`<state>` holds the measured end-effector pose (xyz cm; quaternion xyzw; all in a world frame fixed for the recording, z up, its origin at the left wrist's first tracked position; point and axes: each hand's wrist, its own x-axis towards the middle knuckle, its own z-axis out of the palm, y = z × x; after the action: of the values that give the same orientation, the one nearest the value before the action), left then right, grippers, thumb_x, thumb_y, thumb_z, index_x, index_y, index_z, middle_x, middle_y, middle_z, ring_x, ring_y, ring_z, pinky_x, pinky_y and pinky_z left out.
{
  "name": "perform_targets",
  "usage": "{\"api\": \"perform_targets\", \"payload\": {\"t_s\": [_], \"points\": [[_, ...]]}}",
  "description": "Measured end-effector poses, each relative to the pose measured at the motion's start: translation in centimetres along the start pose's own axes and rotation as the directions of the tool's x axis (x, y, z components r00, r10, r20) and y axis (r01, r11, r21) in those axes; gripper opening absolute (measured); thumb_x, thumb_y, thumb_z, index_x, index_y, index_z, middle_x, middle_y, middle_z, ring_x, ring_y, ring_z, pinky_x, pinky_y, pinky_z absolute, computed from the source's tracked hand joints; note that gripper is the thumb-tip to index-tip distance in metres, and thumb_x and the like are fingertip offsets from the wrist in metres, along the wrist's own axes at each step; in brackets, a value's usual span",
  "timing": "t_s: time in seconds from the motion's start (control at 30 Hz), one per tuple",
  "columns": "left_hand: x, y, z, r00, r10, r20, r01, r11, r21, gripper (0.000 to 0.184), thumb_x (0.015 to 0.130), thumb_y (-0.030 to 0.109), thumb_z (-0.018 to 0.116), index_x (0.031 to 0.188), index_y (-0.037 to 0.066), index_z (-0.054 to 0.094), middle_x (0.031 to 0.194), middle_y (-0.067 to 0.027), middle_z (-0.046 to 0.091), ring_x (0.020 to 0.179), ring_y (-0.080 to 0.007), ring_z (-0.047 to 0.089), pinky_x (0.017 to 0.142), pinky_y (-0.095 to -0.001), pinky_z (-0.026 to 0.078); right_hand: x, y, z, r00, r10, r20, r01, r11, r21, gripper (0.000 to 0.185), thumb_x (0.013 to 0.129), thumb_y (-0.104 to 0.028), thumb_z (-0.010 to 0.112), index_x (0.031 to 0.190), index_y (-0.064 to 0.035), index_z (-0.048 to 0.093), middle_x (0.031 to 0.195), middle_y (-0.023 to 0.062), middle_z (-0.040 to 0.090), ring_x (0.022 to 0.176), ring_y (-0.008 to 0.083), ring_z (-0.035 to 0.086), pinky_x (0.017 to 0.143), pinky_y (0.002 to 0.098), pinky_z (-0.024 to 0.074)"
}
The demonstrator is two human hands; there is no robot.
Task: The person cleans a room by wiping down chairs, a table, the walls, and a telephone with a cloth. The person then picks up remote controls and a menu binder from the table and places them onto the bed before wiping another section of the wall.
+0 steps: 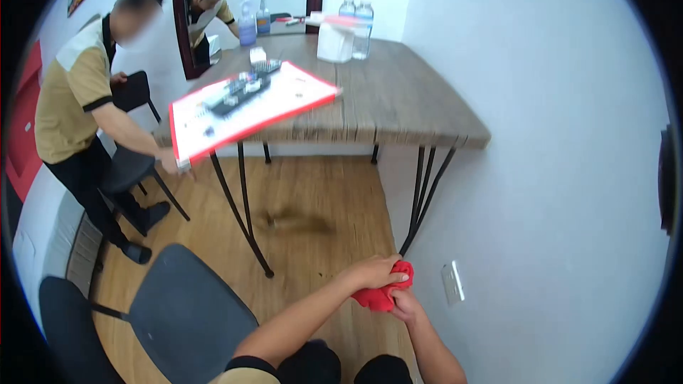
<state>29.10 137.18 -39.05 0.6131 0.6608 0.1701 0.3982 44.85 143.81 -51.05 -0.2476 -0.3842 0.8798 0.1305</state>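
A crumpled red cloth is bunched between my two hands, low in front of me and close to the right wall. My left hand is closed over its upper side. From below and to the right, my right hand grips the same cloth, its fingers partly hidden by the folds. Both hands are held above the wood floor, this side of the table.
A co-worker leans at the left, a hand by the red-edged white board carrying dark parts. Bottles, a white container and spray bottles stand behind. A chair is at lower left; a wall outlet is right.
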Motion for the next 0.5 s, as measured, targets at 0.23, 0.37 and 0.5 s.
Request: {"api": "perform_targets", "payload": {"t_s": [0.23,0.37,0.5], "points": [[-12.5,2.4,-4.3,0.937,-0.046,-0.346,-0.027,0.979,-0.202,0.054,0.090,0.045,0.056,0.130,0.008,0.051,0.101,-0.0218,0.060,0.100,-0.0348,0.058,0.087,-0.0424,0.046,-10.2,1.1,2.1,0.985,-0.073,-0.154,-0.052,0.731,-0.681,0.042,0.085,-0.004,0.064,0.125,-0.0009,0.052,0.128,0.0091,0.058,0.115,0.0199,0.056,0.102,0.0335,0.0417],[-22.0,9.8,-11.2,0.873,-0.109,-0.475,0.013,0.980,-0.200,0.024,0.086,0.023,0.066,0.104,0.006,0.067,0.088,-0.0164,0.060,0.077,-0.0307,0.061,0.071,-0.0393,0.049,-21.5,-1.0,5.8,0.967,0.029,-0.252,-0.188,0.751,-0.634,0.041,0.083,0.001,0.064,0.123,0.0021,0.053,0.126,0.0082,0.059,0.113,0.0214,0.058,0.100,0.0350,0.0440],[-24.9,14.6,-22.5,0.679,-0.104,-0.727,0.023,0.992,-0.121,0.016,0.083,0.012,0.065,0.096,0.003,0.066,0.086,-0.0163,0.062,0.078,-0.0327,0.061,0.071,-0.0388,0.049,-30.6,-5.3,10.1,0.919,-0.012,-0.395,-0.291,0.655,-0.697,0.040,0.082,-0.017,0.069,0.119,-0.0057,0.059,0.119,0.0100,0.063,0.108,0.0248,0.062,0.095,0.0356,0.0472]]}}
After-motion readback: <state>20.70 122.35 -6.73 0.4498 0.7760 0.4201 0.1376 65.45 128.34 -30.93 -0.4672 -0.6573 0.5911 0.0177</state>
